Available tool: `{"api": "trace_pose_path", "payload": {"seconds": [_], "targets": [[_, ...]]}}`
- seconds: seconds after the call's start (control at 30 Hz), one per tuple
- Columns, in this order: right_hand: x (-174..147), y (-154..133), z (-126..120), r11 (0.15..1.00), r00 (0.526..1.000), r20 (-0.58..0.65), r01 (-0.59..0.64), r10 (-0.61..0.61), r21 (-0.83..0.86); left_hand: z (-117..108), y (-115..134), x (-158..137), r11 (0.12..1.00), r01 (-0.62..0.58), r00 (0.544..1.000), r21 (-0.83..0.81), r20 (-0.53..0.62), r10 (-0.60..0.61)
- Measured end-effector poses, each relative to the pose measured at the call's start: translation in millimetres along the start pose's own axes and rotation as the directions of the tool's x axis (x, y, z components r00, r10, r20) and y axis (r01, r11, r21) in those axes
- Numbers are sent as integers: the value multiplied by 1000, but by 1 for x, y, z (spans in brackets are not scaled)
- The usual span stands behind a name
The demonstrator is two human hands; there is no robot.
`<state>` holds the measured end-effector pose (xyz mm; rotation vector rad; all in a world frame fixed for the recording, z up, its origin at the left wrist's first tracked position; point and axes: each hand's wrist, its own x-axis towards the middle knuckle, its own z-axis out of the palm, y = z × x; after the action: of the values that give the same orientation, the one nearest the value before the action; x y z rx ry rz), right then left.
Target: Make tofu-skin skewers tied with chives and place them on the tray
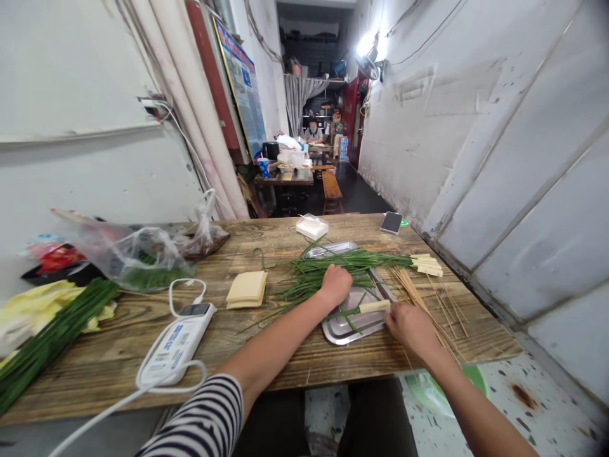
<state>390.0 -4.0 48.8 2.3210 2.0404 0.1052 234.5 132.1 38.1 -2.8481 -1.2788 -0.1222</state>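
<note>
My left hand is closed over a heap of long green chives, its fingertips hidden from me. My right hand is closed at the right end of a pale yellow roll, apparently a tofu sheet, with chives sticking out of its left end. Beneath the roll lies a metal tray. Several finished-looking rolls with chives inside lie at the far right. Thin wooden skewers are spread beside my right hand. A stack of square tofu sheets sits left of the chives.
A white power strip with a looping cable lies at front left. More chives and plastic bags occupy the left side. A white box, a second metal tray and a phone are toward the far edge.
</note>
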Motion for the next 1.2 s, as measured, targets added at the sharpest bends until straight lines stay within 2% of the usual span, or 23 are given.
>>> {"api": "trace_pose_path", "payload": {"seconds": [0.23,0.4,0.57,0.63,0.73,0.9,1.07,1.2], "targets": [[1,1,1,1000,999,-45,-29,29,-3,1,-6,-4,1000,-3,999,25,-45,4],[6,4,3,1000,1000,-14,-7,8,10,1,-13,-2,999,5,999,36,-38,-3],[22,2,-6,997,999,-45,-4,8,78,2,-14,-3,999,-22,998,36,-55,24],[39,1,-13,990,990,-120,87,-73,110,2,-13,-4,998,-48,997,36,-60,50],[72,0,-20,955,947,-200,276,-252,106,1,-10,-6,996,-84,994,34,-74,86],[114,0,-18,865,868,-101,495,-487,83,2,-7,-8,995,-98,991,32,-89,100],[124,-4,-11,813,815,-37,579,-578,61,6,-10,-9,995,-99,991,14,-89,100],[124,-6,-15,831,831,-48,556,-555,13,8,-11,-14,996,-87,988,-25,-130,83]]}}
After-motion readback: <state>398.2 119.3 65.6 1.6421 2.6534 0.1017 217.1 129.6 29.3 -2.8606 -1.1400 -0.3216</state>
